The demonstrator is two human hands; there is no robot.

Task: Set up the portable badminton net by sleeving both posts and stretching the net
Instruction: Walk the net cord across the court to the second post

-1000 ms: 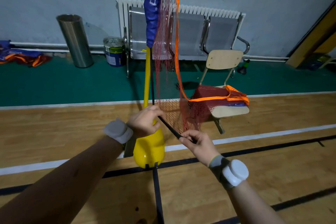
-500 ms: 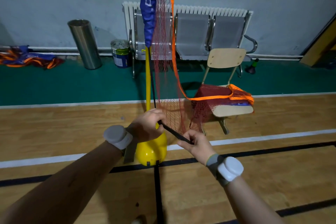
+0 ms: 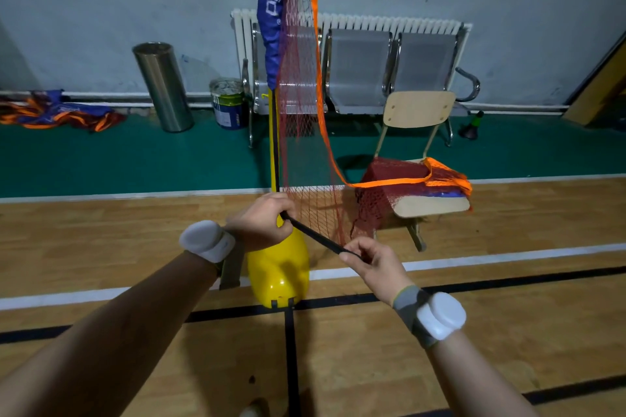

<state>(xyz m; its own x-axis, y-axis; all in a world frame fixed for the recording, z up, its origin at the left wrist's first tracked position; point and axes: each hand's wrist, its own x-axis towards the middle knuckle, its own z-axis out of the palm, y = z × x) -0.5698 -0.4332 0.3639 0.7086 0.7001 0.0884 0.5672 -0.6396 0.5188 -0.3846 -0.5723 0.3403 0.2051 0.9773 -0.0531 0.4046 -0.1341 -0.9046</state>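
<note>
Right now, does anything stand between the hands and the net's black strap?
Nothing visible does. The left hand grips the black strap at the yellow post, and the right hand pinches it farther along.

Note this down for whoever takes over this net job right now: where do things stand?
Left hand grips the black strap at the yellow post, just above its base.
Right hand pinches the strap's other end, taut.
Done: blue sleeve is on this post, net hanging beside it.
To do: the rest of the net lies bundled on the chair; second post not in view. Sleeve it, then stretch the net.
</note>
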